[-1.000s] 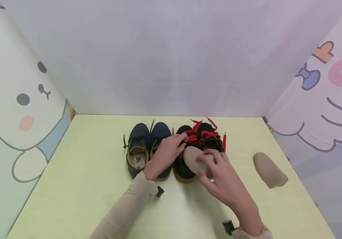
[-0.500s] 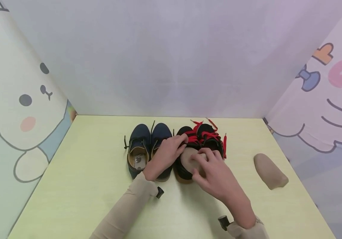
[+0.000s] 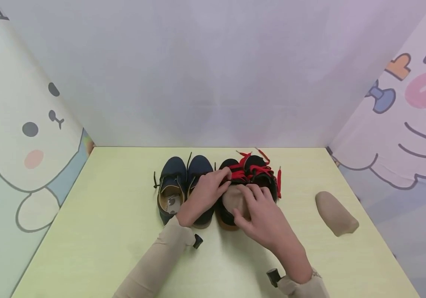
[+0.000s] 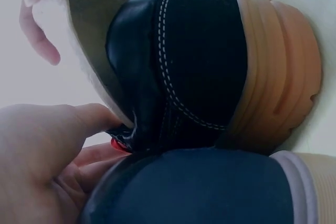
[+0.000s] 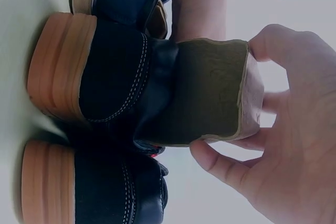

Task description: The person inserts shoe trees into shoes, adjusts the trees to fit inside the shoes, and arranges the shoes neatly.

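A beige moulded shoe insert [image 3: 235,200] sits toe-down partly in the opening of the left black shoe [image 3: 227,218], which has red laces and a tan sole. My right hand [image 3: 263,215] holds the insert's raised end, with thumb and fingers spread around its edges [image 5: 252,93]. In the right wrist view the insert's hollow brown underside [image 5: 210,87] stands tilted out of the shoe. My left hand [image 3: 206,189] grips the same shoe near its tongue, thumb at the opening beside the insert [image 4: 94,19]. The insert's front is hidden inside the shoe.
A second black shoe [image 3: 255,161] with loose red laces stands against the right side. Two navy shoes [image 3: 171,182] stand to the left, one partly under my left arm. Another beige insert [image 3: 335,213] lies on the pale yellow table [image 3: 97,231] at the right. Printed fabric walls enclose the table.
My right hand has moved left and slightly forward with the insert, which now sits further over the left black shoe's opening. The left hand has stayed on the shoe.
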Motion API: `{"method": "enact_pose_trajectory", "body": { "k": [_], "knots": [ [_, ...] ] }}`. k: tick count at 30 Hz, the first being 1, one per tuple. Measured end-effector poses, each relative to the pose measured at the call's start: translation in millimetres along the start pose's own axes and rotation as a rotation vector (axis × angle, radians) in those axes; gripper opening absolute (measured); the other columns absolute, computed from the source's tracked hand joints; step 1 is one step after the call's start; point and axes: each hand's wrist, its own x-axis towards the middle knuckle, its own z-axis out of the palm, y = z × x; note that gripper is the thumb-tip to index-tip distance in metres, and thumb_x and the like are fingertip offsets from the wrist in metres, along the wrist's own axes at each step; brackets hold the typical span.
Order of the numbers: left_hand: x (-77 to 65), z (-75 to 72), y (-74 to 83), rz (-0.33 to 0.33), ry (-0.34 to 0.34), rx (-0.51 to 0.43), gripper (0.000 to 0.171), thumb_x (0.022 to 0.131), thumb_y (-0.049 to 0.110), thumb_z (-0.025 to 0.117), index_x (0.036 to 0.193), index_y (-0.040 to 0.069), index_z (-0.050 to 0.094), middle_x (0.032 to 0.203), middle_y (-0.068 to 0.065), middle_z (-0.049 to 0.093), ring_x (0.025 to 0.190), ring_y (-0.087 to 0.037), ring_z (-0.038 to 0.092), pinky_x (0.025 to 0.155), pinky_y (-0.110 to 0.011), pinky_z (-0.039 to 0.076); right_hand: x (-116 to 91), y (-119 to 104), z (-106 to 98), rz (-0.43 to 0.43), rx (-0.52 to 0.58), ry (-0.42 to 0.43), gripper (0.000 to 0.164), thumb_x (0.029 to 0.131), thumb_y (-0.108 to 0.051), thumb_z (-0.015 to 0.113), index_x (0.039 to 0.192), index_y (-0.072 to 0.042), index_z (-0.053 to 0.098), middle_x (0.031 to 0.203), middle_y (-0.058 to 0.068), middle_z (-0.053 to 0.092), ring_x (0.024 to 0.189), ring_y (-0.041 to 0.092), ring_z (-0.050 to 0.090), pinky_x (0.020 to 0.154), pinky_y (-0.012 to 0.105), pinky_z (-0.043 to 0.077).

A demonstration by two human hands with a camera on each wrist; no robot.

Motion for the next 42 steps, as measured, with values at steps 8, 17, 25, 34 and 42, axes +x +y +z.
{"method": "enact_pose_trajectory", "body": {
  "k": [8,17,25,34,42],
  "knots": [
    [-0.2,-0.6,-0.4,0.002,-0.001,0.004,0.008,0.098,0.022,0.061,0.099,0.022,0.053,0.075,0.009,0.055,0.063,-0.005,0.048,0.058,-0.02,0.039,2,1,3,0.016,0.023,0.014,0.062,0.087,-0.044,0.064,0.133,-0.005,0.05,0.129,0.007,0.056,0.106,0.03,0.051,0.09,0.04,0.051],
    [-0.5,0.3,-0.4,-0.015,-0.014,0.016,0.008,0.098,0.023,0.061,0.099,0.022,0.053,0.073,0.008,0.054,0.06,-0.005,0.048,0.055,-0.019,0.038,8,1,7,0.04,0.023,0.007,0.061,0.089,-0.048,0.063,0.131,-0.006,0.051,0.125,0.009,0.058,0.108,0.032,0.051,0.095,0.043,0.048],
    [-0.2,0.5,-0.1,-0.02,-0.022,0.028,0.008,0.098,0.024,0.061,0.1,0.021,0.054,0.072,0.008,0.055,0.06,-0.006,0.049,0.054,-0.019,0.037,11,3,15,0.046,0.028,0.033,0.061,0.088,-0.049,0.066,0.131,-0.007,0.051,0.123,0.009,0.058,0.109,0.032,0.052,0.095,0.042,0.047],
    [-0.3,0.1,-0.1,-0.022,-0.024,0.035,0.009,0.097,0.025,0.063,0.101,0.022,0.055,0.072,0.008,0.057,0.058,-0.006,0.049,0.053,-0.02,0.037,15,3,23,0.108,0.038,0.03,0.066,0.087,-0.055,0.067,0.135,-0.013,0.05,0.126,0.01,0.056,0.11,0.033,0.051,0.087,0.044,0.053],
    [-0.8,-1.6,-0.1,-0.036,-0.051,0.023,0.01,0.097,0.026,0.063,0.103,0.022,0.055,0.077,0.007,0.061,0.061,-0.006,0.05,0.055,-0.02,0.039,17,1,27,0.168,0.057,0.016,0.068,0.085,-0.058,0.067,0.138,-0.019,0.049,0.13,0.009,0.055,0.113,0.036,0.052,0.08,0.048,0.057]
  ]
}}
